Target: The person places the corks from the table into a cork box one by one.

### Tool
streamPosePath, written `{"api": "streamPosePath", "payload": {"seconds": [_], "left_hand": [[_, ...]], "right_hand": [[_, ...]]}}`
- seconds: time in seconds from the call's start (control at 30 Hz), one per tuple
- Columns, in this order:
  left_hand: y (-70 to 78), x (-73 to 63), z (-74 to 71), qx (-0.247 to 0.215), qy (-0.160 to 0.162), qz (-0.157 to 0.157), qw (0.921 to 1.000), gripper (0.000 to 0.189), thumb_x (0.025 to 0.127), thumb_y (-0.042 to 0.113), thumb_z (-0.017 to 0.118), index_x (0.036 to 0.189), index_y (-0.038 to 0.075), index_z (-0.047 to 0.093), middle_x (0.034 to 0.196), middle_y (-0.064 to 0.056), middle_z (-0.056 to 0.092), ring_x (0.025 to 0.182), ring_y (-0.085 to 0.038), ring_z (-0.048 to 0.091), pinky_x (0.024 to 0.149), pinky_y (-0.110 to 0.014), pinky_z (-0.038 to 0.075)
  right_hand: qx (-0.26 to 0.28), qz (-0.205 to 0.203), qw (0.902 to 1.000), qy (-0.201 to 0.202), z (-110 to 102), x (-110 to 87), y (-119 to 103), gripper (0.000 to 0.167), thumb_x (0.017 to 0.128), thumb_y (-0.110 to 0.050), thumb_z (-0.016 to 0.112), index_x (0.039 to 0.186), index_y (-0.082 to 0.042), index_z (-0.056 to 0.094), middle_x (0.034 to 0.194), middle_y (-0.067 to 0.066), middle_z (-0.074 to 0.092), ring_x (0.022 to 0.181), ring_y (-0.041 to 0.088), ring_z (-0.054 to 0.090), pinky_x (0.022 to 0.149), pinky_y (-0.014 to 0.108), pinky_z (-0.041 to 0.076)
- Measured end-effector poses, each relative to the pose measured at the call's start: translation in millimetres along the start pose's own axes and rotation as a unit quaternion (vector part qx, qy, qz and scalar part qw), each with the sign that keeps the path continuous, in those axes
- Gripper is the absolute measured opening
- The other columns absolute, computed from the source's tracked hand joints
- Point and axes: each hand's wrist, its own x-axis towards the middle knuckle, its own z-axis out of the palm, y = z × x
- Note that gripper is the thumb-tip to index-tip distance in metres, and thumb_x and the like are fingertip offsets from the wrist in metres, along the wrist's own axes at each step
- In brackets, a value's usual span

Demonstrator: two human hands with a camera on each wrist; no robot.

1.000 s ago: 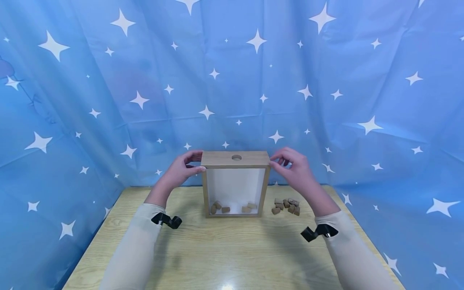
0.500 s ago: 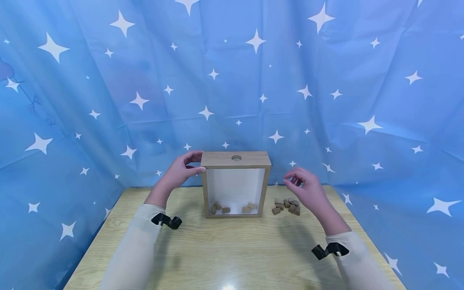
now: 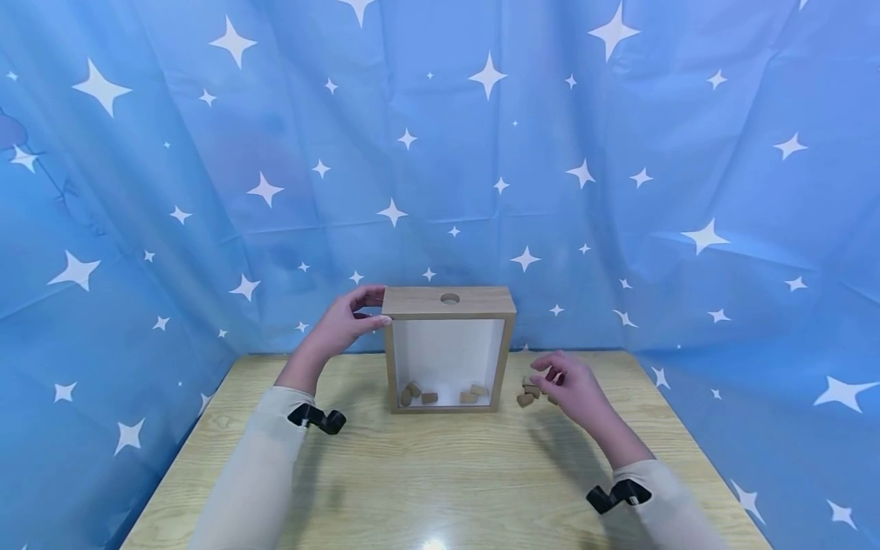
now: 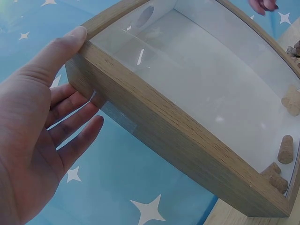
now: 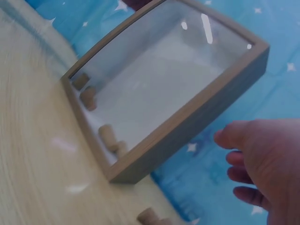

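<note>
A wooden shadow box [image 3: 415, 302] with a clear front and a round hole [image 3: 450, 299] in its top stands upright on the table. Several corks [image 3: 429, 398] lie along the bottom inside it. My left hand [image 3: 340, 325] grips the box's upper left corner, thumb on the front edge and fingers at the side and back, as the left wrist view shows. To the right of the box my right hand [image 3: 572, 388] hovers over a small pile of corks [image 3: 525, 400], its fingers loosely bent. Part of that pile is hidden behind the hand, and no cork shows between the fingers.
The light wooden table [image 3: 426, 473] reaches back to a blue curtain [image 3: 440, 153] with white stars, which also hangs at both sides. The box stands close to the table's back edge.
My right hand has let go of the box's upper right corner and moved right and down to the cork pile. My left hand and the box have stayed in place.
</note>
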Motion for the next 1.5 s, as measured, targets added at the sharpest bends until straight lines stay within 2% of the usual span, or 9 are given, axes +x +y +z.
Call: {"api": "streamPosePath", "payload": {"seconds": [0.3, 0.47, 0.63, 0.8, 1.07, 1.3, 1.5], "left_hand": [[-1.5, 1.3, 0.6, -0.006, -0.001, -0.004, 1.0000, 0.073, 0.100, 0.035, 0.087, 0.161, 0.014, 0.054, 0.153, -0.014, 0.060, 0.141, -0.044, 0.058, 0.108, -0.060, 0.057], [-0.5, 1.3, -0.1, -0.006, -0.001, -0.004, 1.0000, 0.072, 0.100, 0.033, 0.087, 0.162, 0.013, 0.054, 0.153, -0.015, 0.060, 0.139, -0.042, 0.061, 0.107, -0.060, 0.057], [2.0, 0.5, -0.8, -0.005, 0.001, -0.003, 1.0000, 0.072, 0.100, 0.032, 0.086, 0.162, 0.013, 0.053, 0.154, -0.015, 0.059, 0.143, -0.041, 0.057, 0.108, -0.061, 0.056], [3.8, 0.7, -1.0, -0.003, 0.001, -0.003, 1.0000, 0.072, 0.101, 0.032, 0.086, 0.162, 0.012, 0.053, 0.154, -0.014, 0.059, 0.146, -0.045, 0.054, 0.109, -0.061, 0.056], [5.1, 0.9, -0.4, -0.001, 0.001, -0.003, 1.0000, 0.071, 0.101, 0.030, 0.086, 0.162, 0.013, 0.053, 0.154, -0.014, 0.059, 0.141, -0.041, 0.059, 0.109, -0.060, 0.056], [3.9, 0.5, 0.3, -0.003, 0.002, -0.006, 1.0000, 0.071, 0.101, 0.031, 0.086, 0.161, 0.013, 0.054, 0.153, -0.015, 0.060, 0.145, -0.042, 0.055, 0.110, -0.060, 0.056], [4.1, -0.2, 0.9, -0.008, 0.002, -0.007, 0.9999, 0.071, 0.101, 0.030, 0.087, 0.161, 0.012, 0.054, 0.153, -0.015, 0.060, 0.143, -0.039, 0.057, 0.110, -0.060, 0.056]], "right_hand": [[0.009, 0.014, 0.9997, -0.016, 19.1, -3.6, 24.0, 0.022, 0.096, 0.005, 0.081, 0.118, 0.003, 0.079, 0.103, 0.011, 0.070, 0.082, 0.016, 0.062, 0.067, 0.027, 0.055], [-0.010, 0.023, 0.9990, -0.037, 30.1, -7.9, 35.8, 0.029, 0.097, 0.002, 0.081, 0.126, 0.004, 0.077, 0.108, 0.017, 0.069, 0.088, 0.017, 0.061, 0.074, 0.030, 0.055], [-0.031, 0.025, 0.9971, -0.065, 41.4, -10.5, 45.3, 0.035, 0.098, 0.000, 0.080, 0.132, 0.007, 0.072, 0.114, 0.017, 0.068, 0.097, 0.024, 0.064, 0.080, 0.034, 0.058], [-0.049, 0.030, 0.9960, -0.068, 48.5, -11.3, 51.4, 0.040, 0.095, 0.002, 0.083, 0.134, 0.007, 0.072, 0.116, 0.013, 0.069, 0.098, 0.025, 0.065, 0.082, 0.033, 0.059], [-0.059, 0.034, 0.9956, -0.065, 52.6, -11.7, 58.3, 0.037, 0.094, 0.003, 0.084, 0.129, 0.005, 0.073, 0.117, 0.013, 0.068, 0.099, 0.024, 0.063, 0.083, 0.035, 0.058], [-0.073, 0.017, 0.9949, -0.068, 55.8, -12.7, 64.7, 0.035, 0.093, 0.000, 0.085, 0.127, 0.003, 0.074, 0.118, 0.012, 0.070, 0.095, 0.021, 0.063, 0.080, 0.033, 0.056], [-0.099, -0.001, 0.9928, -0.068, 57.8, -14.4, 68.5, 0.024, 0.093, 0.002, 0.084, 0.116, -0.003, 0.079, 0.110, 0.008, 0.064, 0.090, 0.020, 0.057, 0.078, 0.037, 0.051]]}}
